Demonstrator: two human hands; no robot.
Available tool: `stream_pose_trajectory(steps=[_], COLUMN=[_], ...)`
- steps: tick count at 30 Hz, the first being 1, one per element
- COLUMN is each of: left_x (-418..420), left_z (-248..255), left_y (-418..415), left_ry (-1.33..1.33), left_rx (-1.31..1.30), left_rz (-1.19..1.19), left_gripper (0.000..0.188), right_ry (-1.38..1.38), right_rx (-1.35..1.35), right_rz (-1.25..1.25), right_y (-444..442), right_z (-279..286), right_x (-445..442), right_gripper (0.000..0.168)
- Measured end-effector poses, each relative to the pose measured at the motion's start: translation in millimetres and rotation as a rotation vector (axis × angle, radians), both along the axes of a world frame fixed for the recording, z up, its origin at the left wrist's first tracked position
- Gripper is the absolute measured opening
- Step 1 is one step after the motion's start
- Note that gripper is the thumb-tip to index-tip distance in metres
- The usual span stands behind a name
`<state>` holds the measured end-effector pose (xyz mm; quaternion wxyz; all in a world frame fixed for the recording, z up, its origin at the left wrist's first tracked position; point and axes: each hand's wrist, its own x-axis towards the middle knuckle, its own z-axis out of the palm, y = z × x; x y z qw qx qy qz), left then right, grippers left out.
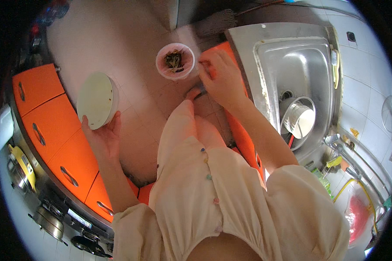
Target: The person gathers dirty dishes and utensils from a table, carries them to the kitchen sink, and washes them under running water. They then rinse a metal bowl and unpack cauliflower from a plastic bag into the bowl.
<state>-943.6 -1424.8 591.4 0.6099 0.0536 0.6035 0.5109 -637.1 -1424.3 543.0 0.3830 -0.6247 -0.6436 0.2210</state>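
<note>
My left hand [106,137] grips the lower rim of a white bowl [96,101], thumb at the edge and fingers underneath. Its pale inside faces up towards me, with a few small brown bits stuck to it. To the right, my right hand [222,78] hovers with curled fingers beside the rim of a waste bin [158,67]. Whether anything small sits between those fingertips is hidden. The bin stands on the floor, lined with a thin pinkish bag, and dark green-brown leafy scraps [174,60] lie inside.
On the right, a stainless steel sink [297,71] holds a metal pot [295,114] with a white item in it. Orange cabinets [62,146] run along the left below a counter with a metal pan [49,223]. A mop head [217,23] rests beyond the bin.
</note>
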Motion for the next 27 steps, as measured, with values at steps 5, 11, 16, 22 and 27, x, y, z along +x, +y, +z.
stream_pose_trajectory(steps=[5, 11, 16, 22, 27], left_x=[-21, -31, 41, 147, 279], left_z=[7, -7, 4, 31, 32], left_y=[-21, -21, 28, 54, 65], left_ry=[0.065, 0.103, 0.050, 0.039, -0.032], left_rx=[0.016, 0.028, 0.004, 0.138, 0.184], left_rz=[0.062, -0.017, -0.200, -0.762, -1.319], left_gripper=[0.062, 0.064, 0.060, 0.059, 0.048], right_ry=[-0.104, 0.029, 0.161, 0.247, 0.411], right_rx=[0.053, -0.016, -0.154, -0.306, -0.360], right_rz=[0.016, -0.140, -0.559, -1.030, -1.473], right_y=[37, 38, -18, -114, -211], right_z=[-86, -39, 30, 46, 33], right_x=[-35, -2, 51, 117, 189], right_gripper=[0.018, 0.016, 0.020, 0.031, 0.033])
